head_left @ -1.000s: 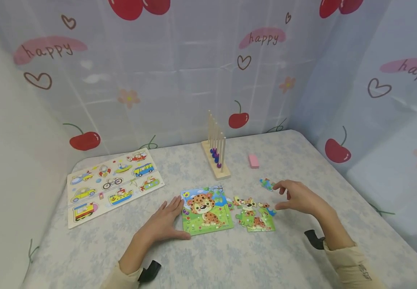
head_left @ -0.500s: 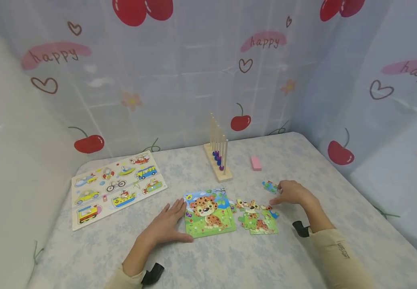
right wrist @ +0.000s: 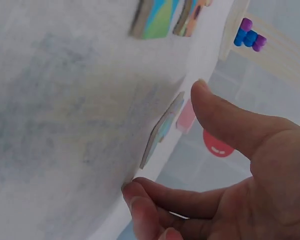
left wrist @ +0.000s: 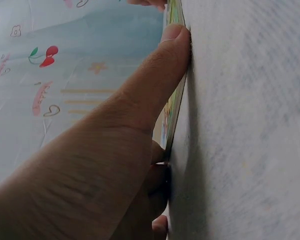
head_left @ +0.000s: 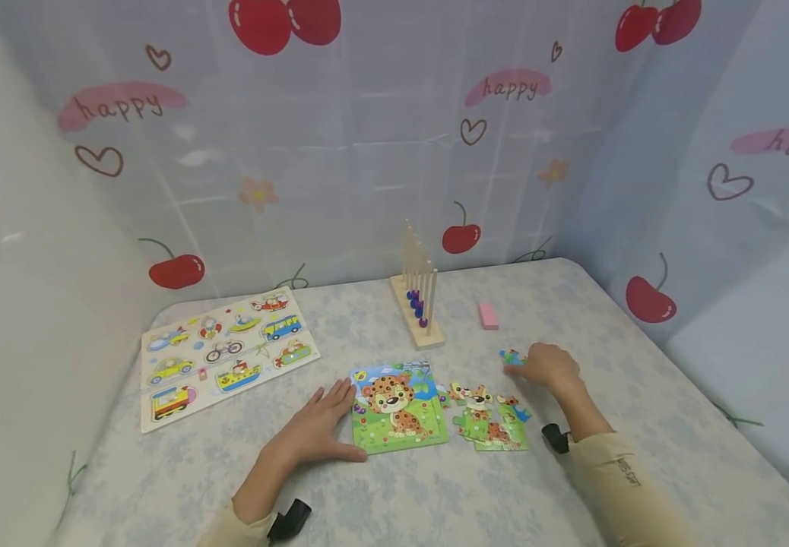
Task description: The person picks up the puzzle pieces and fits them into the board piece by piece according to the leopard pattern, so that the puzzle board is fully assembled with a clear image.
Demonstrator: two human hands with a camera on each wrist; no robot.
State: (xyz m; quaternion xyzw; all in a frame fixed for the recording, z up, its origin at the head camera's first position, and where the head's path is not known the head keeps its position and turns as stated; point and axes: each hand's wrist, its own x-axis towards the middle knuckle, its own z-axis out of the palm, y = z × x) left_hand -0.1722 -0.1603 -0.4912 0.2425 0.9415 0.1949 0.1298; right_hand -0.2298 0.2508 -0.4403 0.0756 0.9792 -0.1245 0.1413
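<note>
A square leopard jigsaw board lies flat on the table. My left hand rests against its left side with the fingers spread and straight; in the left wrist view the thumb lies along the board's near edge. To the right, my right hand is at a blue puzzle piece lying on the table. In the right wrist view this piece lies between the thumb and the bent fingers, which stand apart with gaps beside it. More leopard puzzle pieces lie partly joined beside the board.
A vehicle peg puzzle board lies at the left. Behind the leopard board stands a wooden peg rack with blue and purple beads. A pink block lies at the back right. Printed curtains surround the table.
My right hand has moved left and in to the blue puzzle piece, its thumb now beside it. The left hand stays at the board. The head view has shifted slightly.
</note>
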